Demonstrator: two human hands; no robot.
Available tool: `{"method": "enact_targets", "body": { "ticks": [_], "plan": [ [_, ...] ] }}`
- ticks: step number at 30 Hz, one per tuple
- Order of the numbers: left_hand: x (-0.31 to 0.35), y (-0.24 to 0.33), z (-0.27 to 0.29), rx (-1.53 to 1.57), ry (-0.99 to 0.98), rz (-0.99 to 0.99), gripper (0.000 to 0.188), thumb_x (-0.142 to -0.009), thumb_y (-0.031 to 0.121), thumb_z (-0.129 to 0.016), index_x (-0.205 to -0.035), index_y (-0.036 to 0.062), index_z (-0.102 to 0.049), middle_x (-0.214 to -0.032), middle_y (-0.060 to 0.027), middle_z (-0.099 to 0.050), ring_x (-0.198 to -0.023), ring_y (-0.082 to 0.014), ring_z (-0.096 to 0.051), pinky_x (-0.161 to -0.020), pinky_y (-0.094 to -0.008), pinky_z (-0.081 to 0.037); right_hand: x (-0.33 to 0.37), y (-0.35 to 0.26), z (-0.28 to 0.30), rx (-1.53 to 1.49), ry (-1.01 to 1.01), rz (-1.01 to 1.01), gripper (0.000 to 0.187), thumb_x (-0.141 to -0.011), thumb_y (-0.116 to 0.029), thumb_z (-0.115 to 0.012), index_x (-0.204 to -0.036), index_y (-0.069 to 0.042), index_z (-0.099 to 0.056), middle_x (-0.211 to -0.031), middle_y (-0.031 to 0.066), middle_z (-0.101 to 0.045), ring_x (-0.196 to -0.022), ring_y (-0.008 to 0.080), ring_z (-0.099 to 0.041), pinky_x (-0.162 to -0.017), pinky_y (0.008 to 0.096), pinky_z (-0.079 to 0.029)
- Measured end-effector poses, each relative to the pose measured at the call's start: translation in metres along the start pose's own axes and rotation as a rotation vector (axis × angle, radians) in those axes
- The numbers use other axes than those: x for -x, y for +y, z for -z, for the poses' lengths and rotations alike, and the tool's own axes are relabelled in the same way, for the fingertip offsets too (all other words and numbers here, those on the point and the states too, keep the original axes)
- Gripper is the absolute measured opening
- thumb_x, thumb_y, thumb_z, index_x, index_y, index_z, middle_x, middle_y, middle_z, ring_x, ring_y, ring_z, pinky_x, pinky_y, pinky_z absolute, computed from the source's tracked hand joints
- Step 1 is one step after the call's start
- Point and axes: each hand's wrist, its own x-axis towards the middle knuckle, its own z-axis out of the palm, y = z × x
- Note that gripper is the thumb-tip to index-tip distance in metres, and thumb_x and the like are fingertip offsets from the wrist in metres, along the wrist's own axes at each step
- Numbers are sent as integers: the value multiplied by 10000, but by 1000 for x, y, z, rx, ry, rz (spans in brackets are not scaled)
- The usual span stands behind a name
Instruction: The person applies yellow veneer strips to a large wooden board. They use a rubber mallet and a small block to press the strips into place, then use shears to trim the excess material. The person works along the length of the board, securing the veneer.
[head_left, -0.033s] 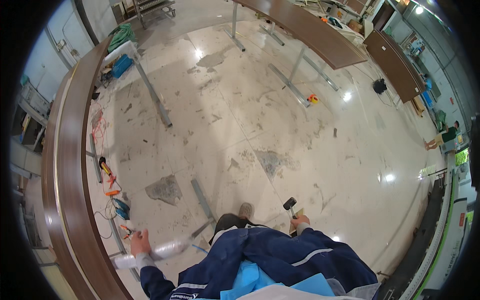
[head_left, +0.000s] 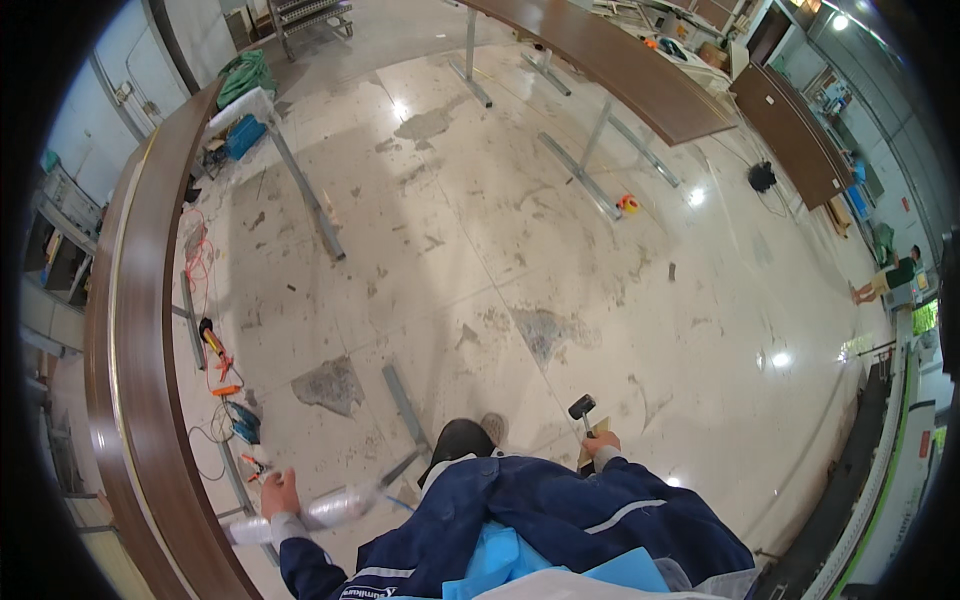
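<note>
Far left there's a long curved brown counter (head_left: pixel 130 330) sweeping down the side. Tucked along its inner edge on the floor (head_left: pixel 520 240) are an orange cable (head_left: pixel 197 262), a yellow-handled tool (head_left: pixel 211 340) and a small blue gadget (head_left: pixel 245 422).

Down low, the left hand (head_left: pixel 279 492) is wrapped around a clear plastic-wrapped roll (head_left: pixel 310 513). The fingers are curled over it near the middle, and the roll sticks out on both sides of the grip, lying roughly level just above the floor.

In the middle you get a dark shoe (head_left: pixel 455 440) poking out past the blue jacket (head_left: pixel 540 525), next to a grey metal strip (head_left: pixel 405 400) lying on the floor.

On the right, the right hand (head_left: pixel 601 445) is closed on a black-headed mallet (head_left: pixel 582 408). The head pokes up just past the fingers, and there's a bit of brownish material under the hand that I can't make out.

Further right, well away, a yellow tape measure (head_left: pixel 627 203) sits by the metal legs of another brown counter (head_left: pixel 610 60).
</note>
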Motion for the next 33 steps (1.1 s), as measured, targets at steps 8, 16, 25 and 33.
{"method": "enact_targets", "body": {
  "ticks": [8, 16, 25, 33],
  "plan": [
    [-146, 88, -58, 1268, -137, 337, 191, -1004, 314, -614, -884, 171, -574, -665, 37, -399, -551, -120, -416, -458, -327, -266, -232, -163, 226, -213, 324, 135, 484, -783, -455, -757, -1043, -48, -780, -1024, 208, -757, -1004, 375, -719, -903, 452, -554],
    [-285, 529, -172, 987, -310, -71, 344, -956, 256, -668, -1211, 26, -663, -916, -66, -705, -805, -178, -672, -697, -324, -536, -385, -309, 516, -799, 762, 214, 449, -749, -368, -772, -1007, 0, -777, -896, 181, -764, -841, 293, -732, -800, 408, -550],
    [-263, 809, -176, 507, -239, -602, 414, -946, 295, -682, -1212, -23, -683, -1105, -188, -733, -992, -295, -717, -887, -388, -556, -636, -352, 719, -1201, 820, -13, 457, -771, -327, -775, -1041, 40, -762, -990, 183, -754, -906, 293, -728, -794, 402, -569],
    [-183, 687, -204, -350, -485, -120, 511, -871, 460, -608, -1165, 73, -767, -1121, -198, -752, -1104, -366, -700, -989, -450, -520, -800, -388, 792, -1691, 550, 210, 517, -863, -357, -724, -1226, 4, -651, -1072, 116, -697, -911, 300, -711, -606, 467, -614]
  ]
}}
